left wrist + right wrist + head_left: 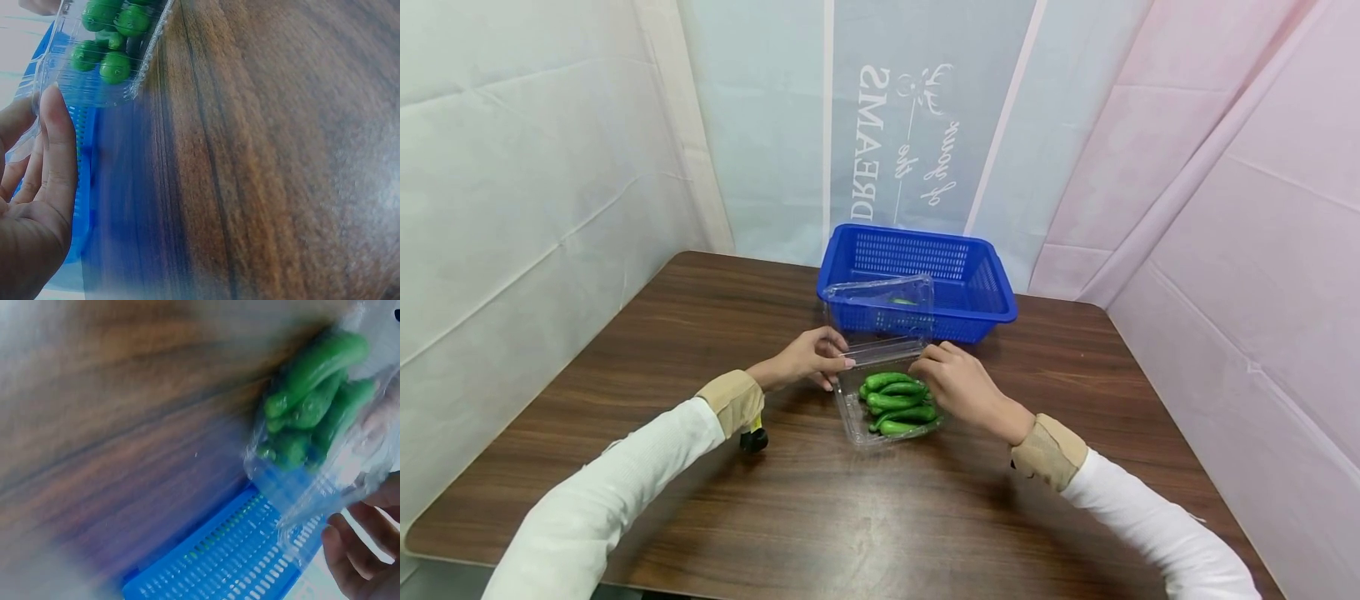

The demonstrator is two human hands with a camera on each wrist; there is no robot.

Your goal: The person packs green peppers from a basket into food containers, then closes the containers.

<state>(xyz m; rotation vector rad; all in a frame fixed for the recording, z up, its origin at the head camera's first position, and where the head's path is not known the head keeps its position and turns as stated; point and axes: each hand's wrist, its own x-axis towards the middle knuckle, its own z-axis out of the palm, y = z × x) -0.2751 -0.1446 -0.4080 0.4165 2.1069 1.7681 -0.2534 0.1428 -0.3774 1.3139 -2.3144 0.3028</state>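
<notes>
A clear plastic clamshell container lies on the table with its lid raised at the back. Inside the base are several slim, glossy green peppers, their rounded ends also showing in the left wrist view. At the back left corner, near the hinge, my left hand pinches the plastic between thumb and fingers. My right hand grips the opposite side by the hinge, its fingers bent over the edge. In the right wrist view, those fingertips meet the clear plastic edge.
A blue perforated basket stands right behind the container, and the raised lid overlaps it in the head view. Something green shows through the lid there. Brown wooden table lies around both hands, with cloth curtains beyond its back edge.
</notes>
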